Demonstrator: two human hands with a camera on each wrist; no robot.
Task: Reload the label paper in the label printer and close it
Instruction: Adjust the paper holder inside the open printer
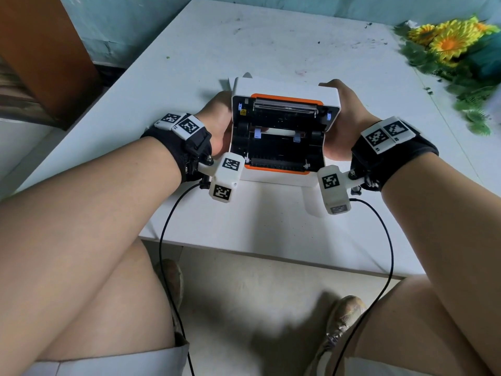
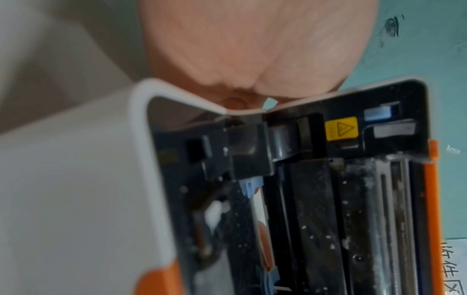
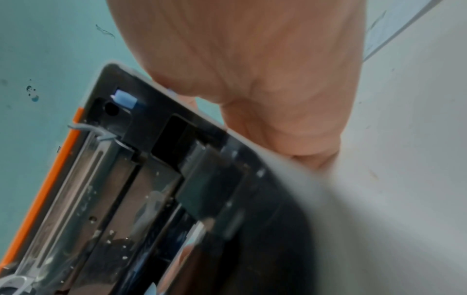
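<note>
The white label printer [image 1: 284, 86] with orange trim stands on the white table [image 1: 189, 63], its lid tilted open towards me. The black paper bay with blue guides and the roller show inside. My left hand [image 1: 219, 123] grips its left side and my right hand [image 1: 344, 118] grips its right side, thumb on the lid's top corner. In the left wrist view the palm [image 2: 252, 49] lies against the printer's hinge [image 2: 247, 117]. The right wrist view shows the palm [image 3: 252, 69] on the lid edge [image 3: 151, 179]. Both views show fingertips through the rear slot. I see no label roll.
Artificial sunflowers with green leaves [image 1: 450, 42] lie at the table's back right. A brown cabinet [image 1: 40, 50] stands off the left edge. The table's front edge [image 1: 271, 253] is close to my knees, and two black cables hang from my wrists.
</note>
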